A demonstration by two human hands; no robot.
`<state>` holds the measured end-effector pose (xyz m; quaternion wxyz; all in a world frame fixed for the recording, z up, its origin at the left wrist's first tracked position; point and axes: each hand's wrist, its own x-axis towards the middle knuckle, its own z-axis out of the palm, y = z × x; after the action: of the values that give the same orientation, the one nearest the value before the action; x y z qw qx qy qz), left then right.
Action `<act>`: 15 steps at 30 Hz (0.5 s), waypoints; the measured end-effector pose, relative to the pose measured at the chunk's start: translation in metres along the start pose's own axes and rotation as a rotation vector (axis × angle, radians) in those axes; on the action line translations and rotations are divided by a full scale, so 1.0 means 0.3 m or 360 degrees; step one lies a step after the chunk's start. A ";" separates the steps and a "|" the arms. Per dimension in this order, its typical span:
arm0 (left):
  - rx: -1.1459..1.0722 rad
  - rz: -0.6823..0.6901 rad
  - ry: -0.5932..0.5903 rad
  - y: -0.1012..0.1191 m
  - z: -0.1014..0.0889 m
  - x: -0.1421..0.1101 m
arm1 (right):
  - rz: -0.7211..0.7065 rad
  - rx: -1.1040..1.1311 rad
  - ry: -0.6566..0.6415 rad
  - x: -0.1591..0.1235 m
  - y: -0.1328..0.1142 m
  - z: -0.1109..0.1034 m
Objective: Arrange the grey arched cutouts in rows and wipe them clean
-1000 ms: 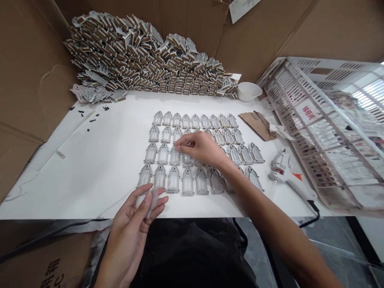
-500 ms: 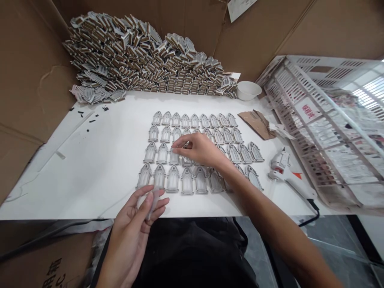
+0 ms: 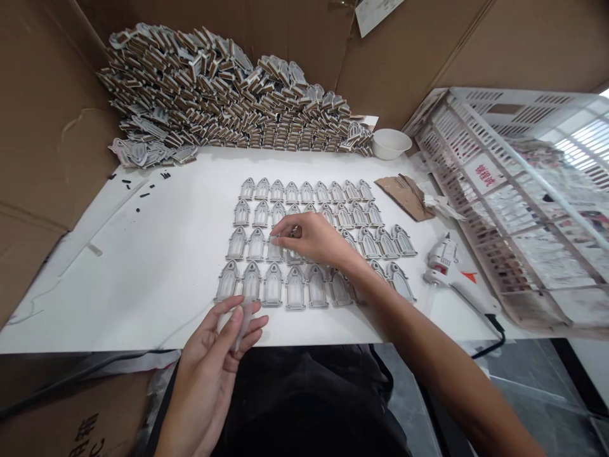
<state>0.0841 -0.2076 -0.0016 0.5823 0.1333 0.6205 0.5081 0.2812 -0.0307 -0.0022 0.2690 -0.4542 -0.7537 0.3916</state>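
Note:
Between the thumb and fingers of my left hand (image 3: 216, 362) is a small stack of thin translucent white sheets (image 3: 243, 324), held just over the table's front edge. My right hand (image 3: 309, 238) reaches over the rows of small arched window frames, with thumb and index finger pinched at one frame (image 3: 275, 249) in the third row. Whether a thin sheet is between those fingertips is hidden. Grey arched frames (image 3: 295, 289) lie face up in several rows, pale panels showing within them. My right hand and forearm cover part of the middle rows.
A large heap of arched frames (image 3: 223, 95) lies along the back cardboard wall (image 3: 295, 32). A white bowl (image 3: 391, 145), a cardboard scrap (image 3: 404, 195), a glue gun (image 3: 447, 266) with its cord and a white plastic basket (image 3: 504, 190) stand at the right. Black bits (image 3: 145, 194) lie at left.
Both hands stay almost where they were, the right one still pinching at the same frame. The view has shifted very slightly.

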 end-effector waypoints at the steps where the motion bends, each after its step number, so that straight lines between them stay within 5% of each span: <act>1: -0.0001 0.0000 0.0004 0.000 0.000 -0.001 | 0.0002 -0.0001 0.0000 0.000 0.000 0.000; 15: 0.0058 0.0048 0.0001 0.003 0.022 -0.010 | 0.0006 0.0025 -0.0023 -0.018 -0.022 -0.036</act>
<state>0.0901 -0.2064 0.0022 0.5718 0.1532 0.6278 0.5055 0.2887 -0.0338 0.0088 0.2665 -0.4506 -0.7516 0.4012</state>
